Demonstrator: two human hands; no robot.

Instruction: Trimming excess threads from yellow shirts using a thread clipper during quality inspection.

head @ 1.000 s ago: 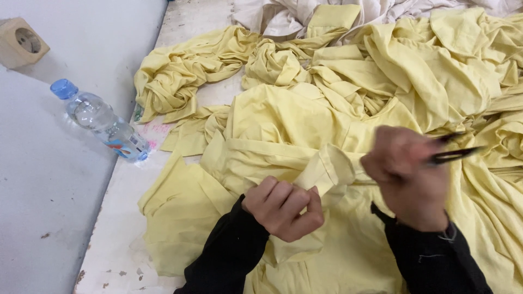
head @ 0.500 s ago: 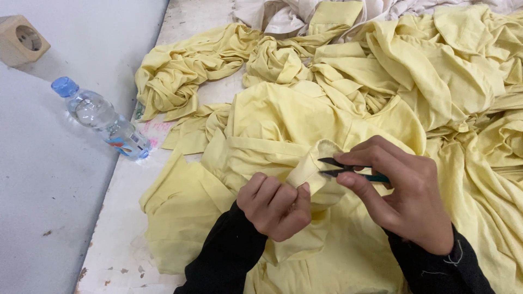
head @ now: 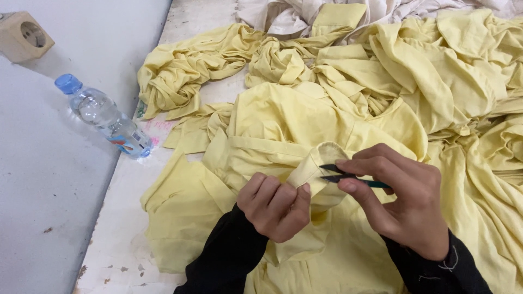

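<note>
A pale yellow garment (head: pixel 289 130) lies spread on the white table (head: pixel 117 218) in front of me. My left hand (head: pixel 274 206) pinches a folded cuff (head: pixel 316 163) of that garment and holds it up. My right hand (head: pixel 400 201) grips small dark thread snips (head: pixel 340 173), whose blades point left and sit right at the cuff's edge. Both arms wear black sleeves.
More yellow garments (head: pixel 436 71) are piled over the back and right of the table, with whitish cloth (head: pixel 283 16) at the far edge. A clear plastic water bottle (head: pixel 106 117) with a blue cap leans at the wall on the left. A beige socket box (head: pixel 24 37) is mounted on the wall.
My right hand with the snips came down from the right to the cuff and now holds the blades at its edge. My left hand kept its pinch on the cuff.
</note>
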